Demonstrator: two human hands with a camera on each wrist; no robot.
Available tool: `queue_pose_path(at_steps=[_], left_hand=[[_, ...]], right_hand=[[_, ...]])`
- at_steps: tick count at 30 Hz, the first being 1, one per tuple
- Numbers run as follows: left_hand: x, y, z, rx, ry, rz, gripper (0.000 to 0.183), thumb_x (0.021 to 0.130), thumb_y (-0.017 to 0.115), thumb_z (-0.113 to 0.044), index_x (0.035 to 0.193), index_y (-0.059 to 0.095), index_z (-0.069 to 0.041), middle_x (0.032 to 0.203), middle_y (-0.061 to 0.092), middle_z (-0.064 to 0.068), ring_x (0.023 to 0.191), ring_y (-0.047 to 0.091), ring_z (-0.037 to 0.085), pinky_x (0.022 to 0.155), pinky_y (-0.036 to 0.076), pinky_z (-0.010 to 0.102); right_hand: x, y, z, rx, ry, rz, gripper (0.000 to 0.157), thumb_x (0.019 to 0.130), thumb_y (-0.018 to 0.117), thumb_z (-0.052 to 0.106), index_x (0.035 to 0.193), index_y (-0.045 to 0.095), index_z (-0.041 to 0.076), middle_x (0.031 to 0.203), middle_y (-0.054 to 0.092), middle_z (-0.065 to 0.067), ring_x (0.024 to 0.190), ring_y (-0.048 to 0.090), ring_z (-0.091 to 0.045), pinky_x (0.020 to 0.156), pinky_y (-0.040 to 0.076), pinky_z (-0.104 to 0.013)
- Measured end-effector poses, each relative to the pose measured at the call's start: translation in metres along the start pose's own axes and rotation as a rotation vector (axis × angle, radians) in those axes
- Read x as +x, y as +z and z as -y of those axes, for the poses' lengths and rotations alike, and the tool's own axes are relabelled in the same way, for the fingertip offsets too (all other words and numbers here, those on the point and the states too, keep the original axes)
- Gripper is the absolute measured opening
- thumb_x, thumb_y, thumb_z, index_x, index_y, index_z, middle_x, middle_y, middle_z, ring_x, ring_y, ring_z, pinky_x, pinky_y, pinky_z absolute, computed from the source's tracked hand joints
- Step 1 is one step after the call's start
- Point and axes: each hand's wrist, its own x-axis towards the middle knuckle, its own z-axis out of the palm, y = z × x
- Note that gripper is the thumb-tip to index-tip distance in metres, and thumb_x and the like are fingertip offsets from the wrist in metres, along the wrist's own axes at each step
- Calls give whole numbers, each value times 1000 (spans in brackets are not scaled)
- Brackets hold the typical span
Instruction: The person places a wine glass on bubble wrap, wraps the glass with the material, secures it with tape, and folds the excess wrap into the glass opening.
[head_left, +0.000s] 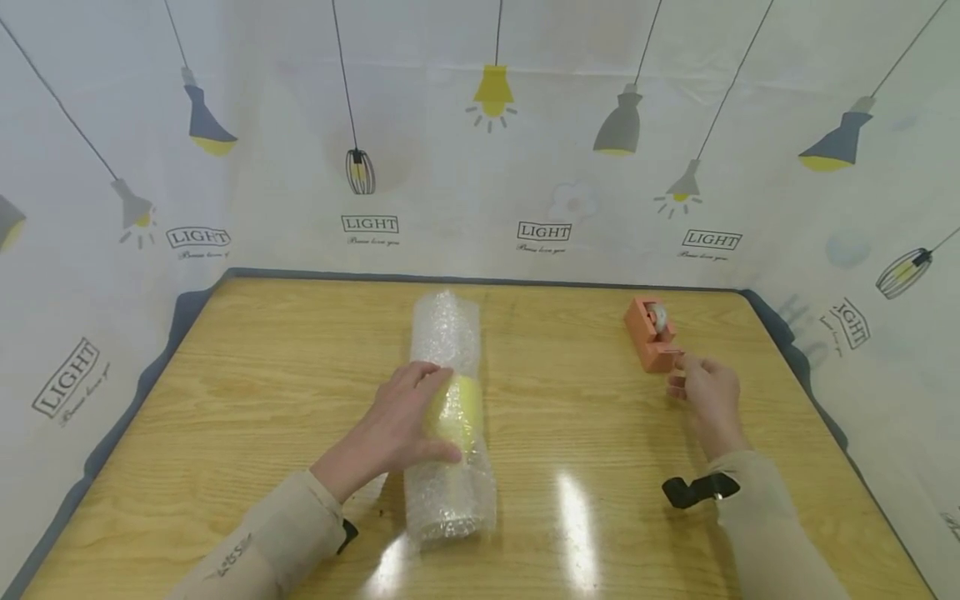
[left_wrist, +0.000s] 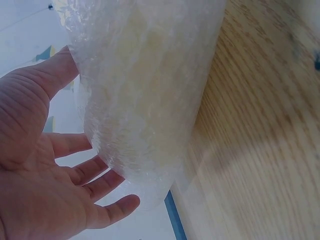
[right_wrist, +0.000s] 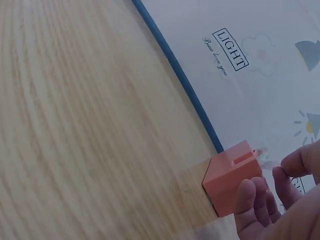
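A bubble-wrap bundle lies lengthwise on the wooden table, with something yellow showing through its middle. My left hand rests over the bundle's left side, thumb and fingers spread along it. In the left wrist view the fingers are loosely bent, their tips at the plastic. Toward the right stands an orange tape dispenser with a roll of clear tape. Just in front of its cutter end, my right hand pinches the end of the tape between thumb and forefinger.
The wooden table reaches to a dark edging along its back. Behind it hangs a pale cloth printed with lamps. A black strap sits on the right sleeve.
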Motion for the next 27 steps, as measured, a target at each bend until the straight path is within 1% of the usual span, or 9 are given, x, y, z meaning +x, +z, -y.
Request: queue_pose_path(at_steps=[2, 6, 9, 13, 18, 20, 23, 26, 27], left_hand=[[0, 0, 0, 0, 0, 2, 109, 69, 95, -42, 154, 41, -1, 151, 45, 22, 141, 41, 40, 117, 34, 62], [-1, 1, 1, -3, -2, 2, 109, 69, 95, -43, 155, 41, -1, 152, 44, 22, 141, 41, 40, 117, 33, 63], [-1, 1, 1, -3, -1, 0, 110, 69, 95, -43, 154, 41, -1, 151, 44, 22, 141, 41, 40, 117, 33, 63], [-1, 1, 2, -4, 4, -3, 110, 69, 95, -43, 154, 41, -1, 151, 45, 22, 140, 41, 40, 116, 34, 62], [0, 2, 2, -5, 14, -8, 109, 69, 95, -43, 155, 41, -1, 151, 45, 22, 140, 41, 40, 117, 34, 62], [0, 2, 2, -5, 18, -10, 109, 69, 95, -43, 155, 41, -1, 151, 45, 22, 140, 41, 40, 117, 34, 62], [0, 2, 2, -5, 17, -9, 109, 70, 94, -43, 155, 41, -1, 151, 45, 22, 141, 41, 40, 117, 34, 61], [1, 3, 2, 0, 15, -5, 108, 70, 94, -43, 154, 41, -1, 151, 44, 22, 140, 41, 40, 116, 35, 63], [1, 3, 2, 0, 15, -2, 108, 70, 94, -42, 154, 41, -1, 151, 44, 22, 140, 41, 40, 115, 35, 63]], right_hand=[[2, 0, -4, -31, 2, -1, 29, 105, 49, 20, 118, 60, -4, 138, 47, -9, 75, 63, -7, 69, 59, -22], [7, 0, -12, -123, -30, -12, 27, 106, 50, 21, 113, 60, -3, 129, 54, -14, 68, 65, -7, 66, 58, -21], [9, -1, -16, -166, -68, -13, 31, 107, 51, 22, 116, 61, -7, 136, 54, -18, 66, 65, -4, 64, 59, -20], [11, 0, -18, -156, -93, 5, 36, 107, 51, 19, 122, 59, -14, 154, 46, -19, 65, 68, -1, 65, 60, -19], [12, 1, -21, -137, -90, 24, 29, 106, 49, 13, 118, 58, -12, 155, 46, -21, 64, 69, -1, 65, 61, -21], [14, 1, -22, -143, -97, 32, 26, 106, 50, 12, 117, 58, -10, 146, 53, -21, 63, 69, -3, 65, 62, -23], [17, -2, -22, -173, -118, 57, 25, 106, 50, 12, 119, 57, -9, 116, 70, -17, 63, 70, -7, 64, 62, -26], [22, -9, -23, -238, -152, 88, 28, 107, 50, 14, 122, 56, -8, 83, 74, -7, 63, 71, -10, 64, 62, -26], [23, -11, -24, -262, -164, 99, 28, 107, 49, 14, 123, 56, -9, 77, 74, -6, 63, 71, -10, 64, 62, -25]])
